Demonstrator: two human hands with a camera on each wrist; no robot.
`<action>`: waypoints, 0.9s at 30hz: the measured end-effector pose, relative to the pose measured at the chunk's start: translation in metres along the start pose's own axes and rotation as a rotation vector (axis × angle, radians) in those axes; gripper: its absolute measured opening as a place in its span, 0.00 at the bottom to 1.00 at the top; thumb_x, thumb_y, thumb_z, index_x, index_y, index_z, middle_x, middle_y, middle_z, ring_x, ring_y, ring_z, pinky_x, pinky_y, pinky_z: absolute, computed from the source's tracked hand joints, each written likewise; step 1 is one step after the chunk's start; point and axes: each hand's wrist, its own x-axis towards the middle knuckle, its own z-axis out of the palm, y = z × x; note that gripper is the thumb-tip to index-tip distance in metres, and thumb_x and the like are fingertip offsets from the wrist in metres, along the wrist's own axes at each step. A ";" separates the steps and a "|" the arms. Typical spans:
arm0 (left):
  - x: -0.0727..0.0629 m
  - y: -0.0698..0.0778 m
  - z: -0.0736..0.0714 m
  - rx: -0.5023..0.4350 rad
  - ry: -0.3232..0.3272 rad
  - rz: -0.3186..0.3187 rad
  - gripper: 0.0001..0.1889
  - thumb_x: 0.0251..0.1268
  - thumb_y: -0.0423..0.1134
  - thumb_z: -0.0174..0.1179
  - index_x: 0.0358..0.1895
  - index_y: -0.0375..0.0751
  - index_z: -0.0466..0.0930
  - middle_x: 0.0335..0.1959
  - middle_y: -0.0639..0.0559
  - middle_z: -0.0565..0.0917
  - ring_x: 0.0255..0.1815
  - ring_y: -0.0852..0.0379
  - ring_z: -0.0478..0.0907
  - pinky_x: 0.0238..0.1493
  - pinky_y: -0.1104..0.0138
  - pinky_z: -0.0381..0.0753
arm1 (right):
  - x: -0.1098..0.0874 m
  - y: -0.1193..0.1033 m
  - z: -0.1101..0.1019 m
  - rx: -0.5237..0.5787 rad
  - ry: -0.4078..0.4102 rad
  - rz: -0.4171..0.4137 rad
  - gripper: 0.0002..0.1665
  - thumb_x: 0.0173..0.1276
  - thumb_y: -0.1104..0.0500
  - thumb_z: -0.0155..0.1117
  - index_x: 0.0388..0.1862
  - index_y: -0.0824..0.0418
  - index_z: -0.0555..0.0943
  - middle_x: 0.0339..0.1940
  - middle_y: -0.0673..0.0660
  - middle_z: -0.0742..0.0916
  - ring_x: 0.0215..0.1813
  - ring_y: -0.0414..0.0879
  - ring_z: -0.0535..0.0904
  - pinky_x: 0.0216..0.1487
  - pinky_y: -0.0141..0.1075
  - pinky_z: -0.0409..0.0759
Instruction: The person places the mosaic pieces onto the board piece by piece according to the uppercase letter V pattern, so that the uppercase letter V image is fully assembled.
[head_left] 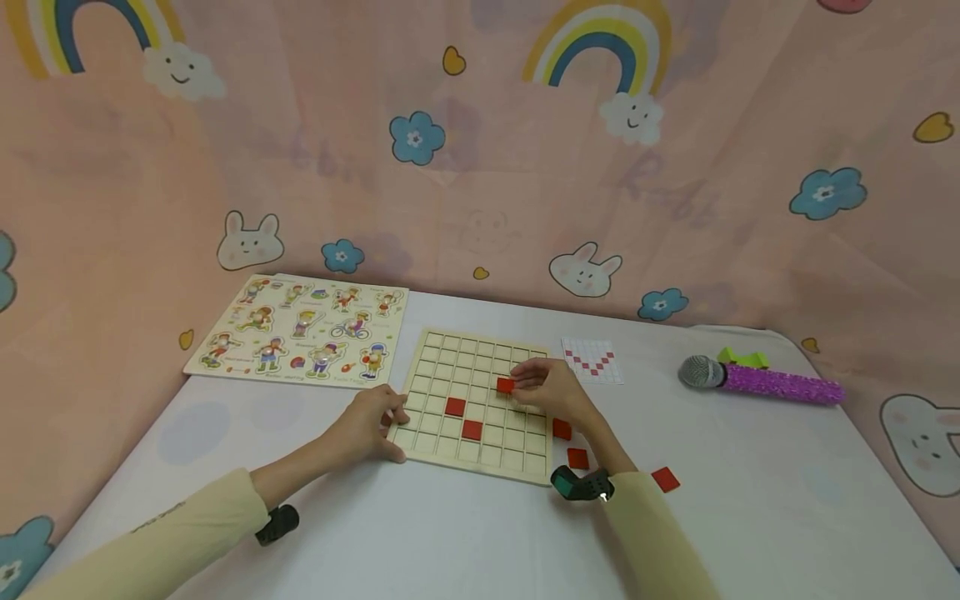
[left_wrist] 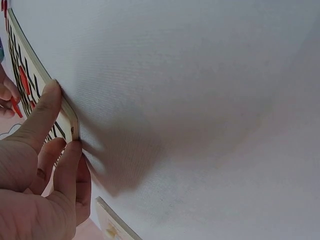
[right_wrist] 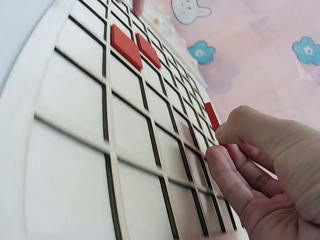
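Note:
A wooden grid board (head_left: 447, 448) lies on the white table with two red square tiles, one here (head_left: 454, 407) and another tile (head_left: 472, 430) one row nearer and to the right, set in its cells. My left hand (head_left: 369, 425) grips the board's near left corner; in the left wrist view the thumb (left_wrist: 49, 100) lies along one edge and fingertips touch the side. Over the board's right part, my right hand (head_left: 553, 390) pinches a red tile (head_left: 505, 385) between thumb and fingers. The right wrist view shows this tile (right_wrist: 212, 116) tilted up, partly behind the fingers.
Loose red tiles lie right of the board, one (head_left: 562, 429) by its edge. A pattern card (head_left: 592, 371) with red squares sits behind my right hand. A picture puzzle board (head_left: 288, 342) lies back left; a purple microphone (head_left: 780, 385) and green object (head_left: 742, 358) lie right.

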 end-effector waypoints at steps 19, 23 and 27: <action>0.000 -0.001 -0.002 -0.010 -0.004 0.018 0.20 0.30 0.28 0.79 0.32 0.32 0.80 0.46 0.38 0.78 0.38 0.54 0.75 0.39 0.66 0.78 | 0.022 -0.026 0.060 -0.020 -0.022 -0.103 0.14 0.54 0.69 0.71 0.42 0.69 0.82 0.39 0.61 0.87 0.39 0.48 0.84 0.41 0.33 0.81; 0.000 0.000 -0.002 -0.018 -0.008 0.004 0.20 0.29 0.27 0.79 0.31 0.32 0.80 0.46 0.38 0.78 0.38 0.54 0.75 0.39 0.66 0.78 | 0.026 -0.029 0.067 -0.055 -0.011 -0.122 0.14 0.54 0.70 0.71 0.41 0.69 0.82 0.38 0.60 0.87 0.38 0.47 0.83 0.40 0.33 0.81; 0.000 0.002 -0.002 -0.029 -0.015 -0.014 0.20 0.30 0.27 0.79 0.31 0.32 0.79 0.47 0.38 0.78 0.38 0.54 0.74 0.38 0.66 0.78 | 0.028 -0.032 0.071 -0.076 -0.007 -0.129 0.13 0.55 0.70 0.71 0.41 0.70 0.83 0.37 0.60 0.87 0.38 0.49 0.83 0.40 0.33 0.81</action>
